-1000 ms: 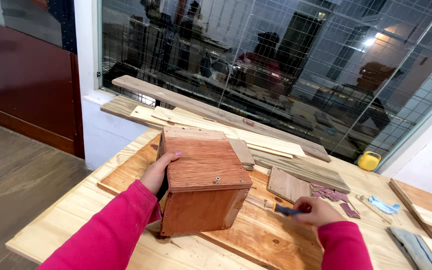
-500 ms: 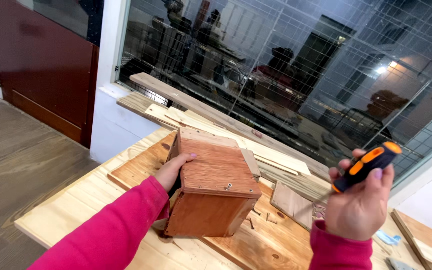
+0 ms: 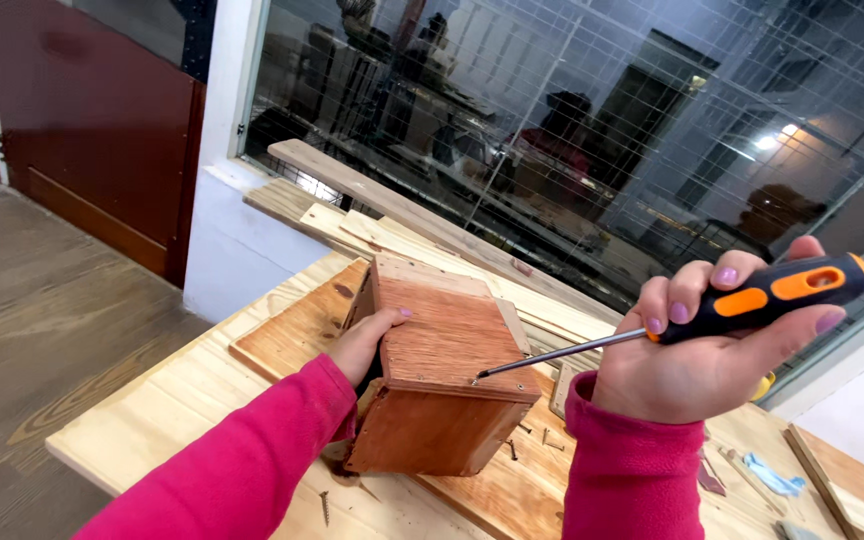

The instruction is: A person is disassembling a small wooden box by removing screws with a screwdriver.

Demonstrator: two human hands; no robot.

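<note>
A reddish-brown wooden box [image 3: 442, 385] stands on a flat wooden board [image 3: 292, 335] on the pale wooden table [image 3: 152, 415]. My left hand [image 3: 364, 343] grips the box's left side, fingers curled over its top edge. My right hand [image 3: 707, 350] is shut on a screwdriver with a black and orange handle [image 3: 767, 292]. Its metal shaft [image 3: 562, 353] slants down to the left, and the tip rests at the box's top near its front right corner. Both my sleeves are pink.
Loose screws [image 3: 542, 437] lie on the board beside the box, and one screw [image 3: 325, 507] lies on the table in front. Long planks [image 3: 392, 215] are stacked along the wire-mesh window behind. More wood pieces [image 3: 857, 490] and a light blue item [image 3: 774, 475] lie at the right.
My right hand picked the screwdriver up off the table, raised it, then brought its tip down to the box's top. My left hand stayed on the box.
</note>
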